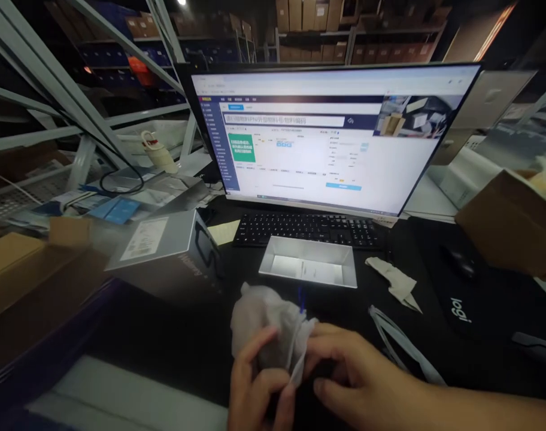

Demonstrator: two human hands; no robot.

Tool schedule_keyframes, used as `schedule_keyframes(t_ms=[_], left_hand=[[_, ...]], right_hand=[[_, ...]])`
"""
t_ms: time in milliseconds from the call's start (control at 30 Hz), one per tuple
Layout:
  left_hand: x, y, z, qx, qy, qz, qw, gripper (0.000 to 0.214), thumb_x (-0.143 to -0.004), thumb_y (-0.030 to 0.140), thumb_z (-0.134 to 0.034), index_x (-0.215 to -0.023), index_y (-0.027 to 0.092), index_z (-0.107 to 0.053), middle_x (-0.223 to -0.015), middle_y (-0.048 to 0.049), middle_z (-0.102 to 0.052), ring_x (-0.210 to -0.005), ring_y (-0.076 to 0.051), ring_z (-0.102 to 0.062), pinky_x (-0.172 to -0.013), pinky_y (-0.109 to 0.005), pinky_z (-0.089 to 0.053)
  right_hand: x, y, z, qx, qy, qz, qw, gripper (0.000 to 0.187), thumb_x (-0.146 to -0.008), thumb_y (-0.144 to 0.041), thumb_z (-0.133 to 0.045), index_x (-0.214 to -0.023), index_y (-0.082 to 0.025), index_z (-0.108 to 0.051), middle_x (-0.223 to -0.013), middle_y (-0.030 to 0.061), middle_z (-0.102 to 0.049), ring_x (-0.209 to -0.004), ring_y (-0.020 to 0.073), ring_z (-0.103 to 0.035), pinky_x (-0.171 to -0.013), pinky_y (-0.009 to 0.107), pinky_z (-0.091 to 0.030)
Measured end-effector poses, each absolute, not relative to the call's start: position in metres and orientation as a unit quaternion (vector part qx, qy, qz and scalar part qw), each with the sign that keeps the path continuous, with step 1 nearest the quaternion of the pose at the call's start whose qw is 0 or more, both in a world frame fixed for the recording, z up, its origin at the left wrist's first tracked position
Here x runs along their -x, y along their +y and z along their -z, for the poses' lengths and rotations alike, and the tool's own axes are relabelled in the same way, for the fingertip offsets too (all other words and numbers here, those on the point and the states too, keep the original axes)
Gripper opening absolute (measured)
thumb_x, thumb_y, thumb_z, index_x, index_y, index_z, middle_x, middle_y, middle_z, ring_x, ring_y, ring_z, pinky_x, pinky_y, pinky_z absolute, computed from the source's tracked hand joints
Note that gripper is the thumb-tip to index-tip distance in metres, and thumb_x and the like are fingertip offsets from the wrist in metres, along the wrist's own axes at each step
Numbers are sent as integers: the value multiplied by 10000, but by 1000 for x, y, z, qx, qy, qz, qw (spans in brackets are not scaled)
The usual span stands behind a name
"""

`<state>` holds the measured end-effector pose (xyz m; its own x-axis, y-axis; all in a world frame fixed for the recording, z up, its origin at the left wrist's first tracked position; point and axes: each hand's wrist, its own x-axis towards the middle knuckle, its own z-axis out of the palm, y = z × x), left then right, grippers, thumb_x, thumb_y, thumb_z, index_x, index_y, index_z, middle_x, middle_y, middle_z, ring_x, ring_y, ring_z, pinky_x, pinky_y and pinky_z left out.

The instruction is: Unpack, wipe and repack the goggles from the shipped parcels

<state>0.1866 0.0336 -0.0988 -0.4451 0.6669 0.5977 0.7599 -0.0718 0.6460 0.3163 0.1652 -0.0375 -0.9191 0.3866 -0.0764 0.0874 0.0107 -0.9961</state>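
My left hand [261, 383] is closed on a rounded bundle in thin white wrapping [268, 326], its fingers and thumb pressed against the near side. What lies inside the wrapping is hidden. At the bundle's right edge, the curled fingers of my right hand [345, 371] grip the loose, crumpled wrapping. A small blue strand [302, 299] sticks up behind the bundle. Just beyond it, an open white box tray [309, 278] rests in front of the black keyboard [304, 230].
A grey printed box [165, 269] stands at left, near brown cartons [17, 257]. A lit monitor [300, 149] rises behind the keyboard. To the right lie crumpled paper [394, 281], a clear strip [403, 344], a mouse [459, 261] and an open cardboard box [501, 221].
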Motion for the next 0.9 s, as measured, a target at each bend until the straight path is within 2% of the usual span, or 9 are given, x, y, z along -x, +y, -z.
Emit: schedule_keyframes(t_ms=[100,200,300,400,500,600,733,800,900], left_hand=[[-184,32,94,530,-672,517,6,209,-955,194,-489,-792,202,-619,-1354,-105,-521,-1233,-254,-544,-991,-400,-501],[-182,32,90,524,-666,531,-26,183,-951,184,-500,-813,207,-619,-1351,-94,-506,-1241,-246,-538,-1023,-400,-478],[-182,33,87,491,-652,576,-54,220,-971,196,-482,-794,208,-612,-1335,-72,-508,-1238,-230,-547,-1070,-402,-448],[-182,34,89,453,-630,626,-80,228,-994,196,-466,-812,203,-603,-1343,-59,-499,-1235,-214,-566,-1078,-387,-451],[-182,33,91,442,-615,646,-100,204,-1002,204,-467,-848,201,-600,-1364,-59,-485,-1245,-220,-571,-1083,-393,-449],[-182,33,91,458,-618,632,-92,216,-1003,212,-468,-832,197,-600,-1360,-63,-488,-1246,-228,-567,-1090,-412,-438],[-183,34,89,470,-626,618,-64,219,-994,203,-479,-808,198,-596,-1339,-60,-498,-1229,-215,-570,-1078,-394,-444],[-183,35,88,471,-628,617,-56,209,-989,192,-480,-815,200,-594,-1333,-61,-502,-1220,-206,-573,-1080,-384,-439],[-182,36,87,475,-630,613,-43,200,-981,174,-482,-818,201,-595,-1322,-61,-511,-1192,-186,-583,-1069,-351,-439]], right_hand=[[-326,162,32,210,-715,-658,112,392,-708,-31,-526,-967,-227,-745,-1106,43,-635,-883,153,-633,-612,208,-482],[-333,161,29,249,-659,-705,76,393,-710,-121,-563,-1031,-239,-757,-1143,65,-634,-886,174,-625,-660,257,-523],[-335,160,27,286,-577,-765,0,556,-690,-135,-584,-1224,-253,-686,-1103,59,-617,-794,142,-600,-697,289,-548],[-331,158,27,287,-548,-786,-11,686,-666,-110,-593,-1338,-248,-599,-1084,64,-597,-892,170,-601,-675,274,-555],[-322,155,28,260,-547,-796,13,701,-643,-100,-590,-1331,-229,-596,-1132,83,-562,-1006,203,-583,-599,227,-542],[-313,154,31,233,-548,-803,17,649,-650,-93,-594,-1281,-236,-638,-1152,74,-551,-1015,194,-587,-577,194,-525],[-316,156,25,231,-608,-760,5,529,-711,-105,-596,-1207,-251,-707,-965,28,-620,-767,120,-576,-519,168,-446],[-329,162,13,235,-645,-727,20,416,-725,-132,-622,-1101,-242,-761,-974,32,-669,-719,111,-567,-564,196,-463],[-362,184,-13,253,-686,-676,88,206,-763,-244,-694,-936,-237,-806,-1042,58,-717,-810,166,-633,-676,256,-515]])
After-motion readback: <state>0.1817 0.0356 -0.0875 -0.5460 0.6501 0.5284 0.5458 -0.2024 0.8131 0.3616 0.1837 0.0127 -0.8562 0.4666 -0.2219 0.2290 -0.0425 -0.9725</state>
